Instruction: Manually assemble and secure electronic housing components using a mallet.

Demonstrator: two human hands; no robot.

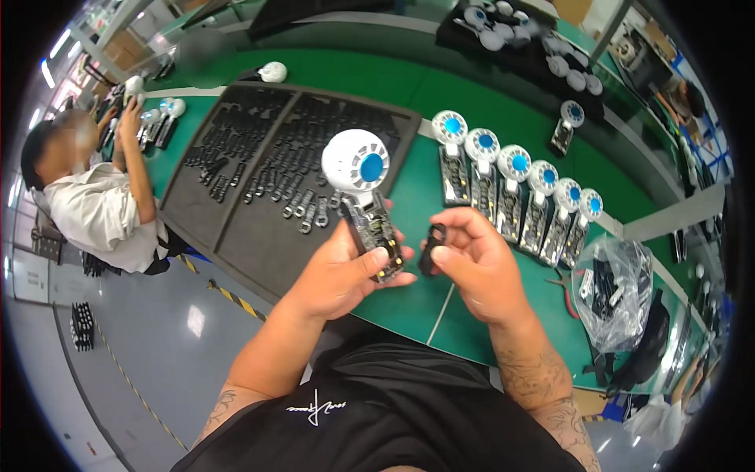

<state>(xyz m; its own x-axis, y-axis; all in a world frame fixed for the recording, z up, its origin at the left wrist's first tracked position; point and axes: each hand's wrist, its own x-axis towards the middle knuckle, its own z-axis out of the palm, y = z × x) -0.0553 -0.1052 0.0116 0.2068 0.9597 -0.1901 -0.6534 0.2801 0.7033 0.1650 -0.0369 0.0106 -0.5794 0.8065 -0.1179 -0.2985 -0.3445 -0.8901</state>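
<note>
My left hand is closed around the uncased handle of a handheld fan. Its round white head has a blue centre and points upward, and circuitry shows along the dark handle. To the right of it, my right hand pinches a small black plastic part with an opening at its upper end. The part and the fan are apart. Left of my hands lies a dark tray bearing many similar black parts.
Several fans with exposed handles stand in a row at the right. Beyond them is another fan. Red-handled pliers lie by a clear plastic bag of parts. At the far left a person in a white shirt handles fans on the green bench.
</note>
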